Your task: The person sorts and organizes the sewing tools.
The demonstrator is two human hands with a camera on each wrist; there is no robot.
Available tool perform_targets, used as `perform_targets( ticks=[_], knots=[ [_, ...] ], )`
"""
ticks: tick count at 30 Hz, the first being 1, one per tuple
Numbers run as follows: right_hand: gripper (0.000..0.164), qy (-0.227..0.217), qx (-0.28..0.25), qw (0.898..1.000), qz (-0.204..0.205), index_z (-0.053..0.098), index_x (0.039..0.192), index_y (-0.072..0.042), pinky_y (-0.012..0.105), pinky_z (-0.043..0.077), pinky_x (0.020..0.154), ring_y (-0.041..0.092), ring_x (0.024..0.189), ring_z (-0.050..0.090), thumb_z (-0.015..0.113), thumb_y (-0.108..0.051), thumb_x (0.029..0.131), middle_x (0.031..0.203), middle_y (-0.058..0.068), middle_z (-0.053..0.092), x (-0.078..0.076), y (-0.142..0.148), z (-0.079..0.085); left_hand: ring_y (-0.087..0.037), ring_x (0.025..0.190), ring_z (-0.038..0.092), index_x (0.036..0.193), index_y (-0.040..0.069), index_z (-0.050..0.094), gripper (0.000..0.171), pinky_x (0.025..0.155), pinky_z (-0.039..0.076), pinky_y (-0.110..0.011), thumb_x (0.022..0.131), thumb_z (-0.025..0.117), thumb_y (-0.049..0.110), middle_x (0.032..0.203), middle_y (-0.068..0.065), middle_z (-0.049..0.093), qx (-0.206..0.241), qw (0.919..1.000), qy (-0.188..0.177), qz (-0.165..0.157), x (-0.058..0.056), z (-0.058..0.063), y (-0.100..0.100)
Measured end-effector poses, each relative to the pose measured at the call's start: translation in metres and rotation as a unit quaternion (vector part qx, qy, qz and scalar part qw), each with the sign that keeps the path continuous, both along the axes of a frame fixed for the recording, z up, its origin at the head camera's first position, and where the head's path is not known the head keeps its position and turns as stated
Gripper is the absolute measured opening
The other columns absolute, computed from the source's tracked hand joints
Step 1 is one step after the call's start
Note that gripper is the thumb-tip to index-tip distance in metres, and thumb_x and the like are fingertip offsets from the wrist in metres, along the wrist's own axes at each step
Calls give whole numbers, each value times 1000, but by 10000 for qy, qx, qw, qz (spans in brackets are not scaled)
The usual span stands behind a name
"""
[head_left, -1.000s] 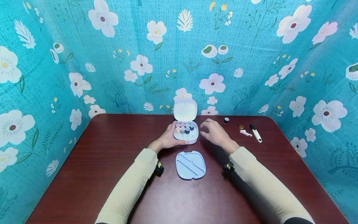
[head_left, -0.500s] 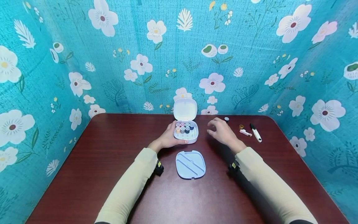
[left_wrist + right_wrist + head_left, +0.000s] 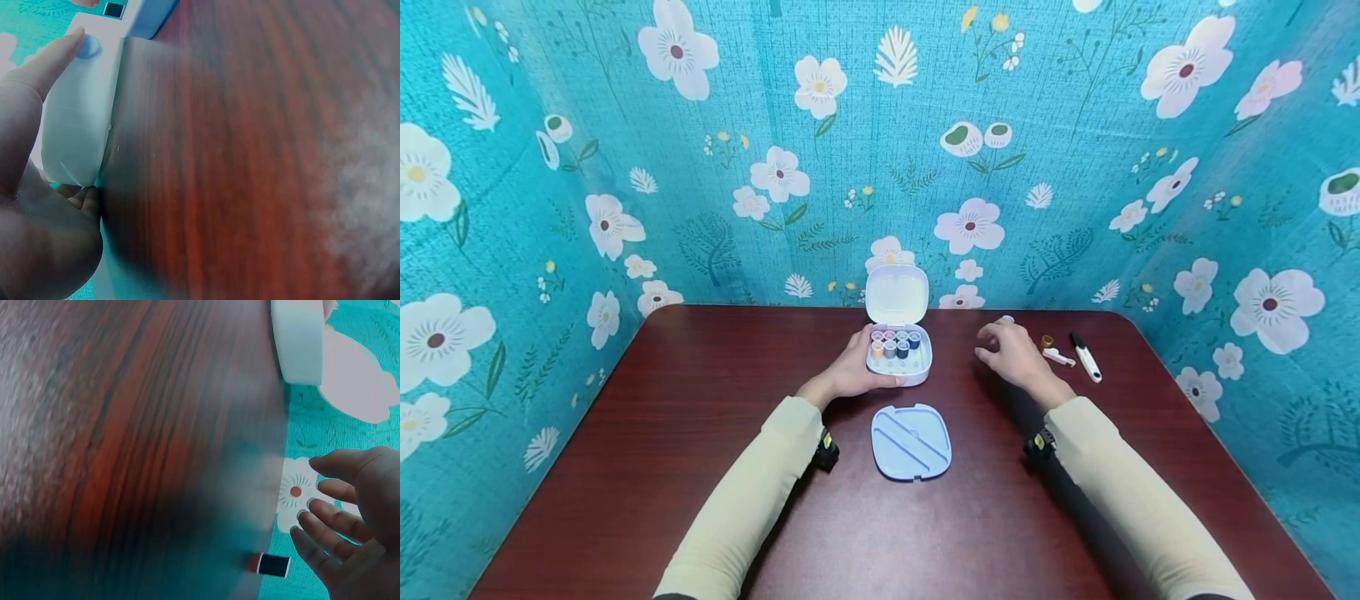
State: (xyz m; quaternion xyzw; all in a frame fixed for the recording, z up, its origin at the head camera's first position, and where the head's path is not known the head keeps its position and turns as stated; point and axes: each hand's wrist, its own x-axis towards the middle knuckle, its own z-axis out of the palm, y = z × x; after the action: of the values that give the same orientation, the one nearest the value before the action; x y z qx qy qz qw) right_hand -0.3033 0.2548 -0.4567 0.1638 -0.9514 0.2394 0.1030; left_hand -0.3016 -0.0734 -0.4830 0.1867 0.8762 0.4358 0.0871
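A white sewing box (image 3: 922, 367) stands at the back middle of the table, its lid (image 3: 897, 293) raised. Several thread spools (image 3: 891, 349) sit upright in its holder, in two rows. My left hand (image 3: 850, 367) grips the box's left side, thumb along the front; in the left wrist view the thumb (image 3: 53, 62) lies by a round button. To the right of the box, my right hand (image 3: 1011, 354) hovers with loosely bent fingers and holds nothing. Close to its fingertips in the right wrist view is a black thread spool (image 3: 274, 565), mostly hidden behind the hand in the head view.
A pale blue square tray (image 3: 912, 442) with a diagonal bar lies in front of the box. Right of my right hand lie a gold thimble (image 3: 1047, 341), a small pink-and-white item (image 3: 1059, 357) and a black-and-white seam-ripper-like tool (image 3: 1086, 357). A floral curtain (image 3: 850, 167) borders the table.
My right hand has moved to the right, away from the box and toward the black spool, which it now mostly covers in the head view. The left hand and the box have stayed put.
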Motion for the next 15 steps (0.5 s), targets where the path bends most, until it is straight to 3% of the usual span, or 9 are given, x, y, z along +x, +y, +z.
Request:
perform_targets(
  ticks=[15],
  knots=[
    [29,-75,-325,9984,-464,69,115,8,53,52,88,37,97,66,72,-10,92,109,24,66,-4,25,-6,-28,142,34,164,13,7,127,118,32,-46,74,90,46,162,-17,23,-14,10000,-62,27,1,1,0]
  ],
)
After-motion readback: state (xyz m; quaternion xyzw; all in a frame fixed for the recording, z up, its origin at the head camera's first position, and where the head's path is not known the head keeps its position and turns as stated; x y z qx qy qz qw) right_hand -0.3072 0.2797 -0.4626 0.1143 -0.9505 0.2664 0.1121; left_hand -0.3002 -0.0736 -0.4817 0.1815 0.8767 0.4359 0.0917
